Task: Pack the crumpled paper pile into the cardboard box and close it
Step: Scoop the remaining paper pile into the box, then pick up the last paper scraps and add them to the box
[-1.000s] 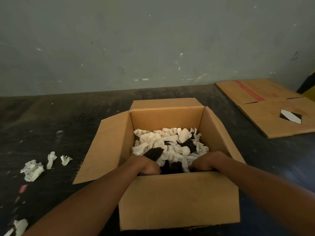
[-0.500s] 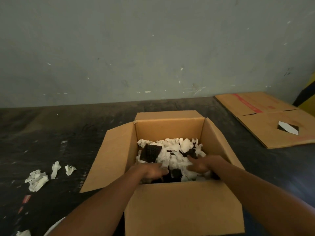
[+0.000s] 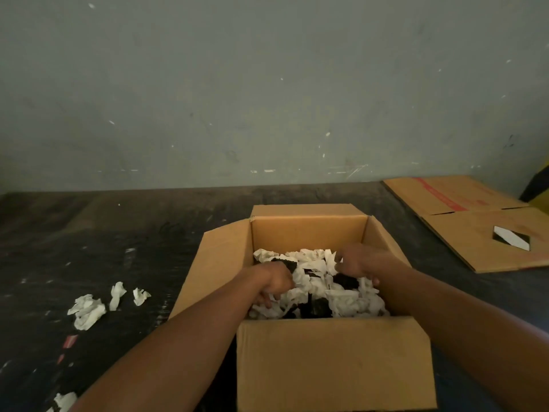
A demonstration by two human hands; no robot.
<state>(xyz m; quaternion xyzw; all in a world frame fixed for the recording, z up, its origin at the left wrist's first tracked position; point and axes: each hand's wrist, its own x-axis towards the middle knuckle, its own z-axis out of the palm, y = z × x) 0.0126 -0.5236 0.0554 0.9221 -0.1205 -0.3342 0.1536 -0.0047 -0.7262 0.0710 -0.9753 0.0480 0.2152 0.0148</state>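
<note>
An open cardboard box point(image 3: 332, 361) stands on the dark floor, its four flaps spread outward. Inside lies a heap of white crumpled paper point(image 3: 341, 301) mixed with dark pieces. Both my hands are down in the box on top of the heap. My left hand point(image 3: 274, 282) sits at the left side with its fingers curled down into the paper. My right hand point(image 3: 361, 261) hovers over the right side, fingers bent and spread above the pieces. Whether either hand has closed on a piece is hidden by the paper.
Three loose crumpled paper scraps point(image 3: 89, 309) lie on the floor left of the box, another scrap point(image 3: 64, 401) at the bottom left. A flattened cardboard sheet point(image 3: 475, 227) lies at the right. A grey wall point(image 3: 267, 84) rises behind the box.
Both hands have moved from the near wall of the box further in over the heap, the right one toward the far right. The paper and dark pieces have shifted. The camera has tilted.
</note>
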